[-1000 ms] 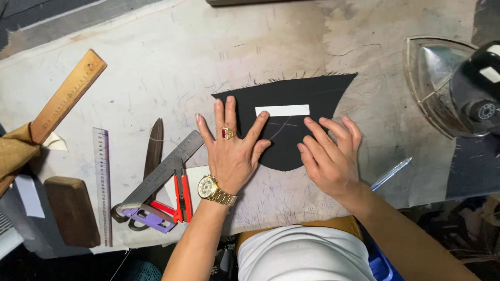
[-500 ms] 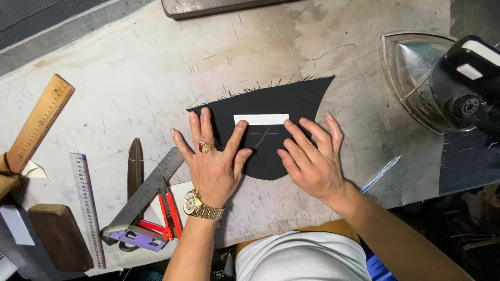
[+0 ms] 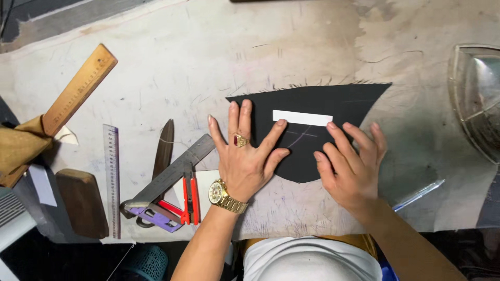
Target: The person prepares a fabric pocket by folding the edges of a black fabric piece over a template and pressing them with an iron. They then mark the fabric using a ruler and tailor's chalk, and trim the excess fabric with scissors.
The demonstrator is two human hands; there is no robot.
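Both hands press flat on a curved piece of black fabric [image 3: 333, 106] at the centre of the worn, stained tabletop [image 3: 172, 67]: left hand [image 3: 245, 156] spread on its left edge, right hand [image 3: 349, 166] spread just below a white rectangular strip [image 3: 302, 118].

Both hands [image 3: 297, 161] flat on fabric piece [image 3: 333, 101], strip [image 3: 302, 118] between fingertips, rulers [image 3: 111, 177] left, iron [image 3: 476, 99] right

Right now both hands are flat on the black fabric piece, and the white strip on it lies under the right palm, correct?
Not quite. In the head view both hands, left hand and right hand, press the black fabric piece, but the white strip lies uncovered just beyond the fingertips.
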